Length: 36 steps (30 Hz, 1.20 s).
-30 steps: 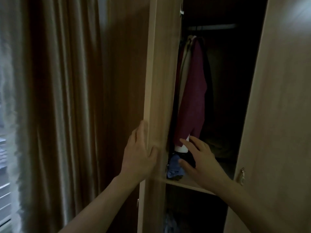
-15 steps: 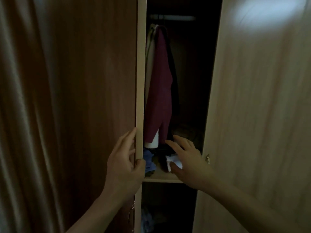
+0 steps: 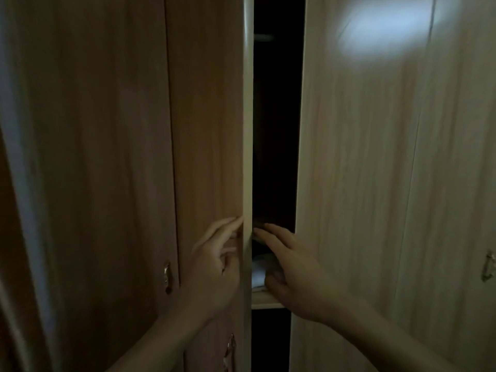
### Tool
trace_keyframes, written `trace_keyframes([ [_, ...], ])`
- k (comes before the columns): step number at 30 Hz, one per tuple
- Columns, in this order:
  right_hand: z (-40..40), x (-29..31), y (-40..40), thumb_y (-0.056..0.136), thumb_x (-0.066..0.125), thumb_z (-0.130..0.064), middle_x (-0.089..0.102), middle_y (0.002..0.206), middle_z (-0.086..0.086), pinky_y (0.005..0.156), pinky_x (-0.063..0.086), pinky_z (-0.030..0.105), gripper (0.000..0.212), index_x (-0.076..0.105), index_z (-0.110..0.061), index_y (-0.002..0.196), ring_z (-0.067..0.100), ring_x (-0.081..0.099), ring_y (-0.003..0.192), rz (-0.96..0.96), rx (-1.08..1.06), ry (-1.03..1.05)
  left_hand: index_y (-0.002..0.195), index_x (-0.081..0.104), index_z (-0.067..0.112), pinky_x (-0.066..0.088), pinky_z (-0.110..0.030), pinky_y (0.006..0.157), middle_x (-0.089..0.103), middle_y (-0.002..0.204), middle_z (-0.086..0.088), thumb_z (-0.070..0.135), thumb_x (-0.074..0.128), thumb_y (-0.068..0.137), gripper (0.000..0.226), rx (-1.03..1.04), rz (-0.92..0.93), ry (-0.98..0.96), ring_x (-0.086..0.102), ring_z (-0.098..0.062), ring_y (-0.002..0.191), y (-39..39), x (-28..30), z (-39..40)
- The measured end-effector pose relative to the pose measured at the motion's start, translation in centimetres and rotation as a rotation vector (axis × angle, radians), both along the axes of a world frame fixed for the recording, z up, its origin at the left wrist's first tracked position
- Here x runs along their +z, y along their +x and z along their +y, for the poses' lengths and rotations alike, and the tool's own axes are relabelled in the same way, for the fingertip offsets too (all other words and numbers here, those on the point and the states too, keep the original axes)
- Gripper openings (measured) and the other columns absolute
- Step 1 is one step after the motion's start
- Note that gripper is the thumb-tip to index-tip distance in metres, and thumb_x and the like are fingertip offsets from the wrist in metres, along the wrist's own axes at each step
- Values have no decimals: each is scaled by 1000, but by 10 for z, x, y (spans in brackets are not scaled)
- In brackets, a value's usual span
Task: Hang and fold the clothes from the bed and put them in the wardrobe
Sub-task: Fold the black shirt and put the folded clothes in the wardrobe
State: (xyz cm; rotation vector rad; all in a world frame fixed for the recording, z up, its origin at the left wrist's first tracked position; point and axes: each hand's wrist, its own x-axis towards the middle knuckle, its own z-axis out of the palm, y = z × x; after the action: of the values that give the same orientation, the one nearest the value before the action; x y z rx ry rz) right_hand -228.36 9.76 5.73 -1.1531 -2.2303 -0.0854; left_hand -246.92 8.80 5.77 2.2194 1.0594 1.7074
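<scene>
Nearly shut: wardrobe door edge between two hands

Broadly, the wardrobe (image 3: 389, 183) fills the head view, its pale right panel lit by a patch of light near the top. A tall left door (image 3: 209, 130) stands almost closed, its long axis upright, leaving only a narrow dark gap (image 3: 276, 130) between its pale edge and the right panel. Within the gap the interior is too dark to make out hanging clothes; a faint rail end shows near the top. Lower down, a shelf (image 3: 264, 300) crosses the gap, and on it lies a pale folded garment (image 3: 259, 272), partly hidden. The left hand (image 3: 214, 269) lies on the outer face of the door, just beside its free edge, fingers loosely spread and thumb toward the edge, holding nothing. The right hand (image 3: 292, 267) reaches into the gap from the right, fingers extended and slightly apart above the garment, thumb low beside it; whether it touches the cloth cannot be told. The garment lies directly ahead of and beneath the right hand, which is the nearer of the two; the door edge stands between the hands. Judged from this layout, closing the door further requires the right hand to clear the gap first, or its fingers risk being caught. Small metal handles (image 3: 167, 276) sit on neighbouring panels, untouched
</scene>
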Motion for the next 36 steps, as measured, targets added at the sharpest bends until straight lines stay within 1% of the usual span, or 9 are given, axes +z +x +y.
trace_keyframes([
  [5,16,-5,20,93,56,-33,12,161,-7,119,24,32,81,7,-20,157,11,14,147,39,36,-44,138,56,16,47,-14,96,44,144,17,-5,52,90,53,46,108,-15,51,7,122,29,-3,31],
  [9,40,-9,42,91,58,-35,10,160,-8,118,21,25,87,2,-24,157,12,13,147,64,26,-58,144,49,18,45,-34,108,34,154,15,16,47,87,57,121,193,-49,36,3,138,49,-13,53],
  [11,52,-10,53,91,58,-38,9,161,-8,119,24,30,86,2,-28,157,13,13,147,86,32,-53,148,43,22,38,-37,114,27,158,14,18,49,87,61,179,224,-45,27,0,144,58,-13,61],
  [13,63,-10,63,90,57,-38,8,161,-7,119,25,34,87,1,-30,156,15,11,148,104,53,-71,151,38,27,29,-32,119,20,161,13,14,58,88,67,254,272,-6,21,-1,146,67,-7,68],
  [16,77,-15,73,90,57,-39,10,161,-4,118,28,38,86,2,-33,156,17,14,148,112,70,-40,151,34,31,23,-24,115,15,162,12,17,68,85,76,359,351,48,19,-4,144,75,1,79],
  [23,100,-17,83,92,61,-43,20,160,-2,119,27,38,76,22,-24,155,16,19,147,212,69,63,155,21,29,17,-19,112,5,164,11,24,84,72,104,415,406,43,16,-12,148,91,-9,107],
  [29,111,-13,92,92,52,-55,-7,164,0,123,13,37,87,5,-20,156,22,-3,150,37,18,59,158,2,32,21,-36,117,-19,163,11,33,89,64,128,396,533,66,2,-22,152,95,-21,142],
  [33,126,-17,98,92,51,-57,-15,163,-4,123,11,35,91,-4,-25,157,17,-9,150,26,-25,22,158,4,30,23,-44,119,-13,166,0,36,89,62,129,415,556,112,4,-30,152,100,-26,165],
  [36,139,-20,105,92,53,-55,-9,163,-6,122,16,36,89,-6,-33,155,12,-6,150,39,-67,6,158,6,30,24,-49,120,-10,166,-4,41,87,62,126,424,565,140,0,-30,152,104,-26,181],
])
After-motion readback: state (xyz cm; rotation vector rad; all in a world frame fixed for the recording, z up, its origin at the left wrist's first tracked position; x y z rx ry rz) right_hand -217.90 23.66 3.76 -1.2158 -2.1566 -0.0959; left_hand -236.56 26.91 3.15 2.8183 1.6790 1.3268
